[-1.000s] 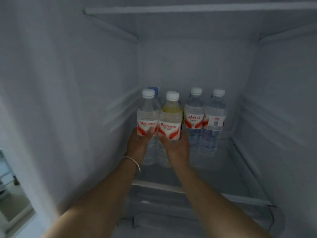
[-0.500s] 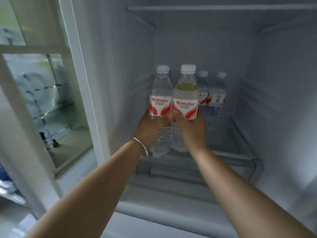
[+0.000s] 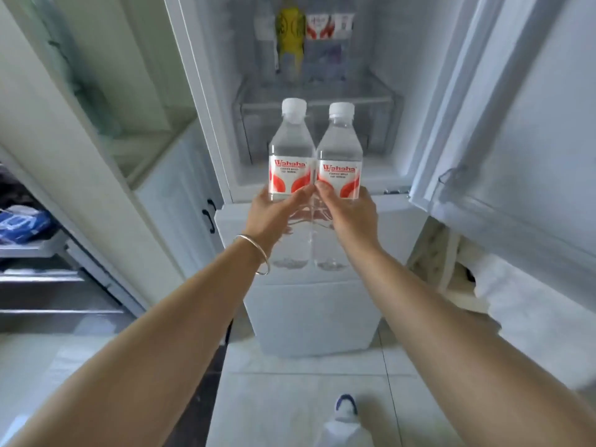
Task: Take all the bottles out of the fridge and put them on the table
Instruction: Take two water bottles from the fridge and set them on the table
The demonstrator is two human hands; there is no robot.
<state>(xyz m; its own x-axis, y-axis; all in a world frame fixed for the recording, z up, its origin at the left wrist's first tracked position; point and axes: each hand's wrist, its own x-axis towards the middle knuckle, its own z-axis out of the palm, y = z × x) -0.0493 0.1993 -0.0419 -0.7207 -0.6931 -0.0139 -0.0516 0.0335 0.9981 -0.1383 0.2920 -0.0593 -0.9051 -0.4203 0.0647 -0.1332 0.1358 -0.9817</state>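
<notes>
Your left hand (image 3: 269, 214) was curled round the left bottle (image 3: 292, 156), thumb laid across the lower edge of its red and white label and fingers wrapped behind the clear body. Your right hand (image 3: 350, 217) gripped the right bottle (image 3: 338, 159) the same way, thumb on the label's lower corner. Both hands were closed tight on their bottles, neither one loose. A thin bangle (image 3: 254, 253) hung at your left wrist.

The two bottles stood upright, side by side and touching along their labels, white caps up. You held them out in front of the fridge (image 3: 316, 101), clear of its opening and above the closed lower drawer front. Your thumbs met between the bottles.

Inside the fridge, on the shelf well above the held pair, more bottles (image 3: 309, 43) were left: a yellow one with clear ones beside it, blurred at the top of the view, so you could not count them surely.

To the right of the fridge opening its door (image 3: 503, 130) stood swung wide, its lower edge just beside your right forearm. To the left of the fridge a white cabinet (image 3: 106, 124) stood close, its frame running down near your left arm. Below the fridge the tiled floor (image 3: 290, 398) lay open between your arms, with your shoe (image 3: 345, 406) on it.
</notes>
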